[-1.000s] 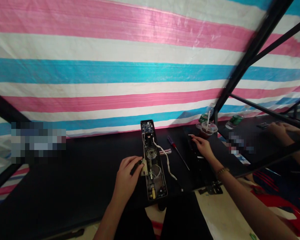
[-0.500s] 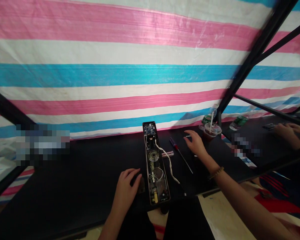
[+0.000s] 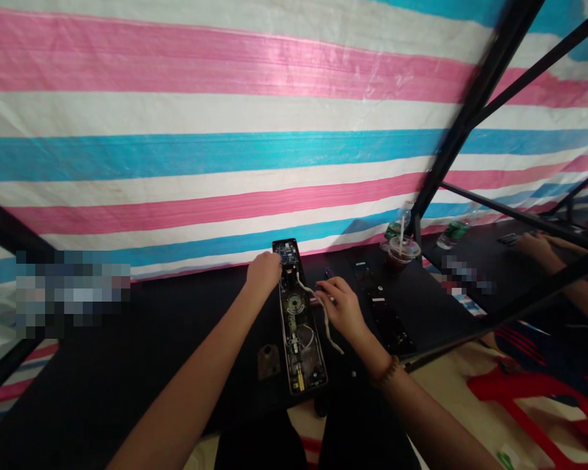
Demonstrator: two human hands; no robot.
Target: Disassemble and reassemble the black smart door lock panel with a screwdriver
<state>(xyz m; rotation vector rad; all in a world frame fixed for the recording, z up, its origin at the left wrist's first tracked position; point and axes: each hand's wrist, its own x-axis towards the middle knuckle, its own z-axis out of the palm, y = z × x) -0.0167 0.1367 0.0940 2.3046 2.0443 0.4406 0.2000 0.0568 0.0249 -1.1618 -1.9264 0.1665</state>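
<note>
A long black casing (image 3: 304, 346) stands open on the black table, showing a circuit board (image 3: 288, 253), a round part and a brass-coloured cylinder. My left hand (image 3: 265, 271) is closed at the casing's upper left edge, and what it grips, if anything, is hidden. To the right of the casing, my right hand (image 3: 342, 305) has its fingers pinched together near a white cable (image 3: 329, 329) and over the screwdriver (image 3: 328, 272), which is mostly hidden. A small brownish plate (image 3: 268, 362) lies left of the casing.
A dark panel (image 3: 385, 307) lies at the right, with a lidded cup (image 3: 402, 251) and a bottle behind it. Another bottle (image 3: 453, 234) and another person's hands (image 3: 536, 245) are on the far-right table. A black frame post (image 3: 451, 143) rises nearby.
My left hand has moved up from the small plate to the casing's upper edge. My right hand has come left from near the cup to the cable. The view has shifted slightly right.
</note>
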